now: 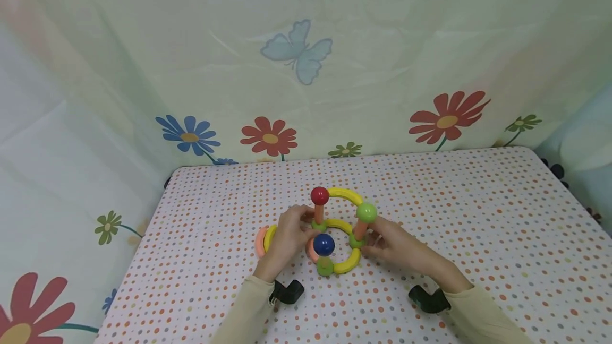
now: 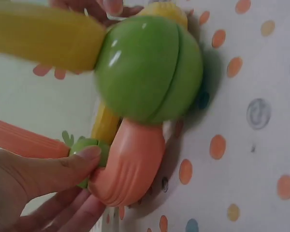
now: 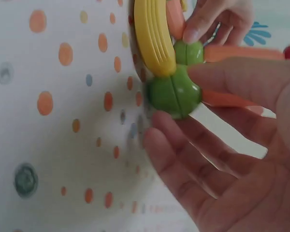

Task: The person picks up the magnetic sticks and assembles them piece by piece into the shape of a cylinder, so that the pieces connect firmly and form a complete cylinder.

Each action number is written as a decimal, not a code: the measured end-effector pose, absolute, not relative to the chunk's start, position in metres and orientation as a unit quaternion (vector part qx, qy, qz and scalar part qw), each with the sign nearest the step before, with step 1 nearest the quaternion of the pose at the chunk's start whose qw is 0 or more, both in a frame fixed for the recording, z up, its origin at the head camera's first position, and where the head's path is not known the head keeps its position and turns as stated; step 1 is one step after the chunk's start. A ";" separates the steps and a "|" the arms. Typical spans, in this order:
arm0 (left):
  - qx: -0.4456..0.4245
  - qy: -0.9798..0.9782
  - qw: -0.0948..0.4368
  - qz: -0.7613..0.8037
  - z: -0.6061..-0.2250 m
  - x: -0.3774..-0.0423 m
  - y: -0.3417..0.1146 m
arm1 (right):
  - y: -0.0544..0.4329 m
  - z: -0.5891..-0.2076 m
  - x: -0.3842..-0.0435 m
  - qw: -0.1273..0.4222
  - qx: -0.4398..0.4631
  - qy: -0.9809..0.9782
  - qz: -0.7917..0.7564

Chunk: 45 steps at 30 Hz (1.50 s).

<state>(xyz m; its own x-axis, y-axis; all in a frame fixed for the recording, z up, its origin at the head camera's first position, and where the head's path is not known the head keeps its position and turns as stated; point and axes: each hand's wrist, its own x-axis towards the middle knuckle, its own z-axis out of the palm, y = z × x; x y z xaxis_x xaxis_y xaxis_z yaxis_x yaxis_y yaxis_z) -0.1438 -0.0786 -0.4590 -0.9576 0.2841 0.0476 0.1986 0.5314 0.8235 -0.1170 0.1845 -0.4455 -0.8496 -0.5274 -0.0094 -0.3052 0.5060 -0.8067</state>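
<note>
We are pinching the toy frame (image 1: pixel 337 230) at frame centre, left hand (image 1: pixel 287 238) and right hand (image 1: pixel 389 243) clamped on its green balls, dotted table (image 1: pixel 478 216) lying open around.

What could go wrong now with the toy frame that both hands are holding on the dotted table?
The toy frame stands on thin orange posts topped by balls, so a push from the left hand or right hand might tip it or pull a joint apart. A freed red ball or green ball could roll across the table. The spare curved pieces by the left hand might get knocked.
</note>
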 end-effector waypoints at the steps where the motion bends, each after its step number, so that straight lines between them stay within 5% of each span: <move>1: 0.142 0.867 0.048 0.476 -0.460 -0.145 -0.079 | 0.184 -0.444 -0.114 0.134 -0.249 0.857 -0.430; 14: 0.222 0.835 0.075 0.498 -0.463 -0.156 -0.079 | 0.187 -0.429 -0.095 0.184 -0.291 0.849 -0.400; 17: 0.215 0.840 0.074 0.492 -0.463 -0.155 -0.083 | 0.194 -0.419 -0.100 0.174 -0.280 0.856 -0.399; 28: 0.125 0.920 0.012 0.371 -0.439 -0.144 -0.126 | 0.192 -0.355 -0.139 0.010 -0.254 0.876 -0.411; 36: 0.071 0.948 0.059 0.305 -0.433 -0.132 -0.135 | 0.155 -0.348 -0.161 0.032 -0.304 0.865 -0.399; 45: 0.053 0.966 0.024 0.254 -0.436 -0.128 -0.132 | 0.143 -0.355 -0.166 0.047 -0.317 0.858 -0.402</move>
